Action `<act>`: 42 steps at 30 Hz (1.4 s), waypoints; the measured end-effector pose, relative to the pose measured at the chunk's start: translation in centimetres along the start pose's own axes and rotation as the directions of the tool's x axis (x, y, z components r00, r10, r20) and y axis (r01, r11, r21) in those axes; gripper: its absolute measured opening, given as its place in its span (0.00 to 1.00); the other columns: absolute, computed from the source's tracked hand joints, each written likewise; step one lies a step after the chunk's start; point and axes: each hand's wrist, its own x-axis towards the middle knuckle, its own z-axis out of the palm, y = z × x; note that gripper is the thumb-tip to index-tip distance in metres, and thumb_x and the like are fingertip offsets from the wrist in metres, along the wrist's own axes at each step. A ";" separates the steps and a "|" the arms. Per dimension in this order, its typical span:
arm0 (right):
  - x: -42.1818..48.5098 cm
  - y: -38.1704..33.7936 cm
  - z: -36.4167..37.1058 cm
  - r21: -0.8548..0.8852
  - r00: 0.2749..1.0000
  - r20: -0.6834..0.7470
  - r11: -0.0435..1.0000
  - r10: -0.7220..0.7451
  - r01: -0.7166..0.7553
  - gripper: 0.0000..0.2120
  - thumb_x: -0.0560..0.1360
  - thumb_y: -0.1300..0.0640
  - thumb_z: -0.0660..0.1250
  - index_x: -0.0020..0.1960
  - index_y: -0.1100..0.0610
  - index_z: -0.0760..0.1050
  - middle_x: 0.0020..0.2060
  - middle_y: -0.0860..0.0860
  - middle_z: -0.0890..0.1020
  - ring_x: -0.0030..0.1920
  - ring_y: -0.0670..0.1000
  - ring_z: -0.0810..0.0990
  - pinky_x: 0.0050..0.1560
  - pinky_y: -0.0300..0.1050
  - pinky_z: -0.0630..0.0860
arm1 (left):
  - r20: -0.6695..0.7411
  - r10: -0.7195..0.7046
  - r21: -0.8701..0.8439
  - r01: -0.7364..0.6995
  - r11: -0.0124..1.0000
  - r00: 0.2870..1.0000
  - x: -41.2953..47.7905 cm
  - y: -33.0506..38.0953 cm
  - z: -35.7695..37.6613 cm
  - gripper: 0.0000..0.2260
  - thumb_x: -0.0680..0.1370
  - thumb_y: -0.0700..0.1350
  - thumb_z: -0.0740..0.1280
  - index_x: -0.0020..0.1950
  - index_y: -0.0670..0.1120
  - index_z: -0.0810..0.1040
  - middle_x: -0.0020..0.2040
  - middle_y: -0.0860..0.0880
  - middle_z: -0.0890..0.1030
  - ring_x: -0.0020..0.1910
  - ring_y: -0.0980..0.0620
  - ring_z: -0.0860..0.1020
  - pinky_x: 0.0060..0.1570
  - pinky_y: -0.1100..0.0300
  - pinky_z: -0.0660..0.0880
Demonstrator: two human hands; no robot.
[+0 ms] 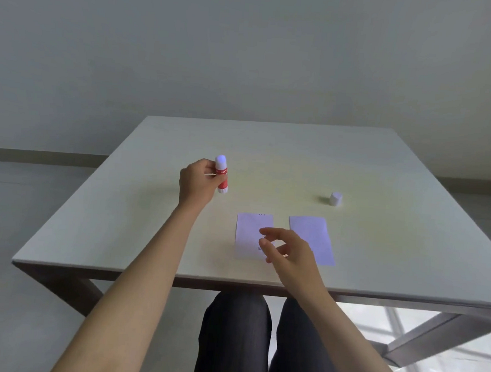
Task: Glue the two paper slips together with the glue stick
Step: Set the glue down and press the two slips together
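Note:
My left hand (196, 179) grips a red and white glue stick (221, 174), upright and uncapped, over the left middle of the table. Two white paper slips lie flat side by side near the front edge: the left slip (249, 232) with faint print, and the right slip (315, 234). My right hand (285, 246) hovers over the gap between them with fingers apart and slightly curled, holding nothing, covering part of both slips.
The white glue cap (335, 198) stands on the pale table (120, 220) to the right, beyond the slips. The table's front edge runs just above my knees. A grey wall and floor lie behind.

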 end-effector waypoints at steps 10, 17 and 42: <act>-0.4 0.4 2.5 -0.746 0.855 0.273 0.464 -0.440 0.477 0.20 0.72 0.45 0.63 0.55 0.58 0.79 0.50 0.52 0.81 0.47 0.58 0.78 0.46 0.50 0.73 | 0.019 -0.048 0.095 0.046 0.994 0.999 0.5 -1.7 1.4 0.05 0.70 0.45 0.70 0.44 0.45 0.80 0.45 0.49 0.85 0.45 0.51 0.80 0.42 0.61 0.70; -1.4 1.1 2.7 -0.792 0.814 0.354 0.316 -0.460 0.522 0.15 0.56 0.41 0.75 0.35 0.50 0.80 0.33 0.44 0.80 0.35 0.49 0.78 0.39 0.38 0.75 | 0.068 -0.069 0.018 0.068 0.998 0.995 0.3 -2.6 1.7 0.15 0.69 0.48 0.72 0.54 0.46 0.77 0.50 0.50 0.83 0.52 0.51 0.82 0.47 0.60 0.75; -0.8 0.6 -5.2 0.742 0.959 -0.190 0.671 0.210 0.000 0.05 0.75 0.67 0.63 0.41 0.62 0.73 0.28 0.54 0.83 0.35 0.56 0.85 0.37 0.41 0.81 | 0.273 -0.281 -0.607 0.391 0.692 0.920 -12.5 3.7 3.3 0.03 0.72 0.37 0.71 0.43 0.44 0.79 0.40 0.47 0.83 0.39 0.50 0.84 0.39 0.62 0.79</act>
